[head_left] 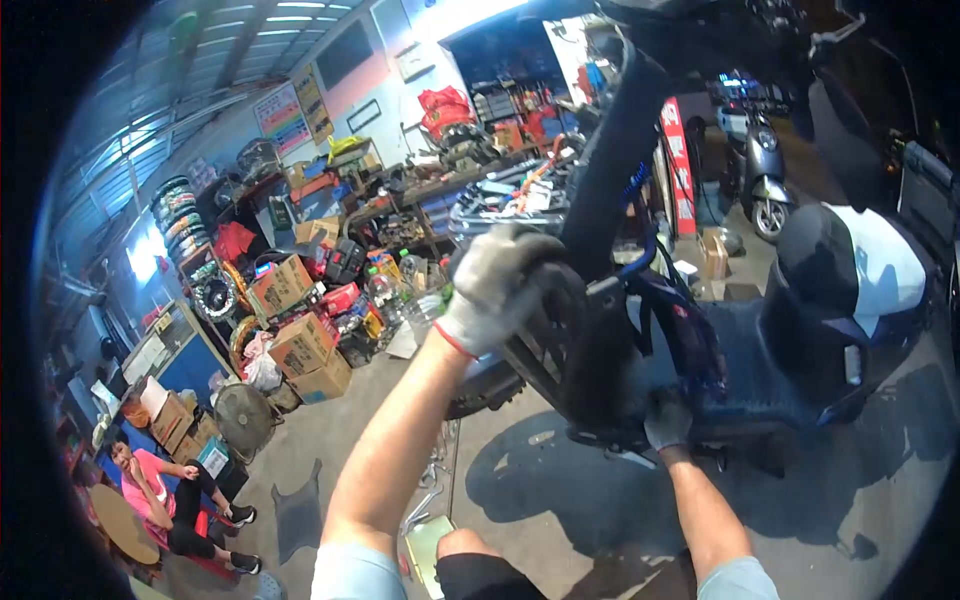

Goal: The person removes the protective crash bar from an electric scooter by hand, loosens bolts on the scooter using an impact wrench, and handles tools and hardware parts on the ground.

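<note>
My left hand point(500, 280), in a white and grey work glove with a red cuff edge, is raised and closed around the upper edge of a black scooter panel point(600, 360) at the front of the scooter. Low down, my right hand point(667, 420) wears a similar glove and grips the panel's bottom end beside the floorboard; its fingertips are partly in shadow. The dark scooter point(740, 350) stands side-on before me, with a white patch point(885, 260) on its seat. Part of the panel is blurred.
Wrenches point(425, 495) and a pale green tray point(430, 550) lie by my knee. A person in a pink top point(150, 475) sits at left. Cardboard boxes point(305, 345) and a fan point(243, 420) stand behind. Tools crowd a cart point(510, 200); another scooter point(765, 165) is parked beyond.
</note>
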### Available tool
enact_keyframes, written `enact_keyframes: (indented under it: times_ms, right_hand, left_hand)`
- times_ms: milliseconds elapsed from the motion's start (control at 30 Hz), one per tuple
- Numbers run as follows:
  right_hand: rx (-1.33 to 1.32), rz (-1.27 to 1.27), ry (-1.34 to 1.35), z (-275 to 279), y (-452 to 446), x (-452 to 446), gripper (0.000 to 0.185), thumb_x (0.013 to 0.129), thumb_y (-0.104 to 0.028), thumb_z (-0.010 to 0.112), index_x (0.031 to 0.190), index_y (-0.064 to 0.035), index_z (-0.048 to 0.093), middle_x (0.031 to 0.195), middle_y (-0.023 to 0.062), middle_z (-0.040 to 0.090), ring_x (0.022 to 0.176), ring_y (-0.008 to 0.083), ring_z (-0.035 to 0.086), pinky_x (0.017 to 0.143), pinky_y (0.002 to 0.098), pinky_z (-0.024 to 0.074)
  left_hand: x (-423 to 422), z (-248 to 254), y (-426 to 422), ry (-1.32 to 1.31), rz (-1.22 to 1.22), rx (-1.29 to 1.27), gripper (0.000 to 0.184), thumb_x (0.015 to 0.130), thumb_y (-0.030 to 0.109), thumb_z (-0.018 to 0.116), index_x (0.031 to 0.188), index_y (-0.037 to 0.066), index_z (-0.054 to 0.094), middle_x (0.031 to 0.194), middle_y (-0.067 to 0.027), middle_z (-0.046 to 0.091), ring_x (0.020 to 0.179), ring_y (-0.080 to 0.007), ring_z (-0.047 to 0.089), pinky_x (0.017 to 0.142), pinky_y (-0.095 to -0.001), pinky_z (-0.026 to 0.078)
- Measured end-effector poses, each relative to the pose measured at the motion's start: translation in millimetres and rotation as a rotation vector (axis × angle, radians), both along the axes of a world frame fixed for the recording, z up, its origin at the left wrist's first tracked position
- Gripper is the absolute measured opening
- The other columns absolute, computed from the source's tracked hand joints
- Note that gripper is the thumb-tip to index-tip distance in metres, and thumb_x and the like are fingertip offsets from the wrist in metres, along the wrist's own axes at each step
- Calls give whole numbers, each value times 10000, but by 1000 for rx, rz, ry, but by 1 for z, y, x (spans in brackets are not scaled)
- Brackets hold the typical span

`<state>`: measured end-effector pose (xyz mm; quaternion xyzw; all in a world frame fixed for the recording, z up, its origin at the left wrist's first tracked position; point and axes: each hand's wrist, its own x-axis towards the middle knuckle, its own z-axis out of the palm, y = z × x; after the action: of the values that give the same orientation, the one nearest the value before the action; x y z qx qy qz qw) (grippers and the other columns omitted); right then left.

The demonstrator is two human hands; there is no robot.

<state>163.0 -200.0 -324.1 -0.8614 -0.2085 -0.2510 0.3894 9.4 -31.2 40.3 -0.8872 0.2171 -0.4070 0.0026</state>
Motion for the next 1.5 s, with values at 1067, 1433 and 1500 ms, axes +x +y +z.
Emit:
enact_keyframes:
  times_ms: [1067,1433,1500]
  right_hand:
    - [134,194,45,71,18,-5,238,844,-171,565,1036,-36,605,1059,153,616,998,302,574,875,358,425]
    - [489,554,-38,193,56,-13,151,749,12,618,896,-3,588,858,118,635,832,242,619,726,313,486]
    - [622,565,6,199,63,-13,161,746,8,611,906,-8,597,866,118,646,839,246,624,731,302,486]
  left_hand:
    - [2,-21,28,72,410,-121,485,640,301,747,1005,53,545,995,-156,566,969,-320,548,827,-419,448]
    - [0,-18,29,84,373,-90,425,657,306,721,952,52,551,946,-153,581,926,-320,565,791,-426,458]
    - [0,-16,26,79,401,-89,418,657,318,723,937,54,561,929,-151,592,914,-320,576,779,-424,465]
